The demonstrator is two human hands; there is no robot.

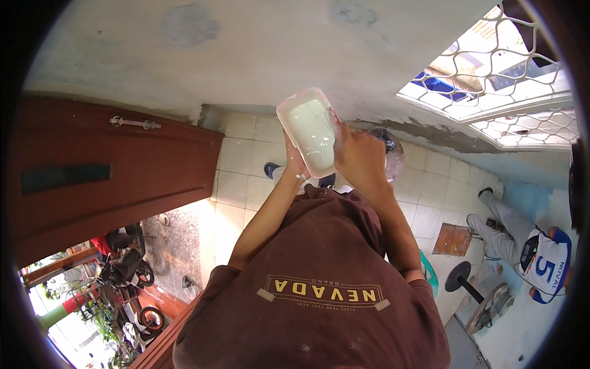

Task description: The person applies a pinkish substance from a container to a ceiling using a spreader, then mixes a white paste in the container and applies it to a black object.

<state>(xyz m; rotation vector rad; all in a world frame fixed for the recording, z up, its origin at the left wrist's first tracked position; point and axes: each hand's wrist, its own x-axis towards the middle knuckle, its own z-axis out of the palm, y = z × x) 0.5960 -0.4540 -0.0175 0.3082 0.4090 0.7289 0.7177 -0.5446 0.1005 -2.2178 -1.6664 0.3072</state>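
A shallow rectangular plastic tub (282,113) with rounded corners, pale pinkish at the rim, is held tilted in front of my body. Wet white paste (309,129) coats its inside. My left hand (296,159) supports the tub from beneath its left side, with white smears near the wrist. At the tub's right rim is my right hand (362,150), its fingers bent and partly blurred. Whether it grips the rim or a small tool cannot be made out.
Ahead stands a plastered wall (258,55) with grey patches; a grilled window (488,69) is at right. A brown door (115,152) stands left, motorcycles (124,267) beyond it. Another person (530,249) is at far right, near a metal stand (474,288). Pale tiles (233,184) cover the floor.
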